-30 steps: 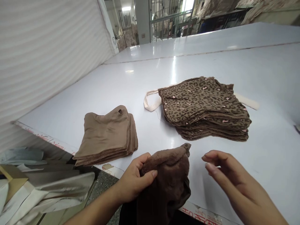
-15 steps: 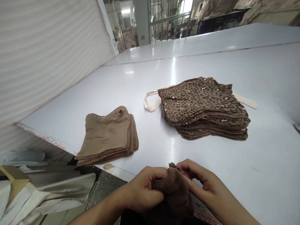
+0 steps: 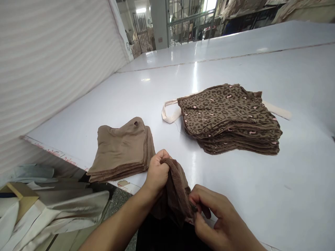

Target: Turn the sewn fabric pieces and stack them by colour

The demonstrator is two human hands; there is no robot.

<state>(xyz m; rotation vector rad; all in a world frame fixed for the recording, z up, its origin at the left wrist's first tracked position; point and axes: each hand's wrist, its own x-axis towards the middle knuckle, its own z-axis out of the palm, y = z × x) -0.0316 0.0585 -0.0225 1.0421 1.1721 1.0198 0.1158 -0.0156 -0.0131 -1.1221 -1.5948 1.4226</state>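
Note:
A dark brown fuzzy piece of fabric (image 3: 178, 188) hangs between my hands at the table's front edge. My left hand (image 3: 158, 171) is closed on its upper end, just right of the plain stack. Lower down, my right hand (image 3: 213, 216) pinches the fabric's other edge between thumb and fingers. To the left lies a stack of plain brown fabric pieces (image 3: 121, 148), with a small hole near the top piece's corner. Farther off on the right rests a stack of leopard-print fabric pieces (image 3: 225, 115). A cream strip (image 3: 170, 111) loops out from beneath it.
The glossy white table (image 3: 261, 195) extends far back and right. A large roll of white quilted material (image 3: 57, 52) stands along its left side. Below the left edge are folded cloths (image 3: 75, 212) and a yellowish cardboard box (image 3: 22, 198). Metal bars (image 3: 193, 22) stand beyond the table.
My left hand has moved up and away from me, lifting one end of the brown fabric. My right hand has come lower and nearer, so the fabric now stretches between them.

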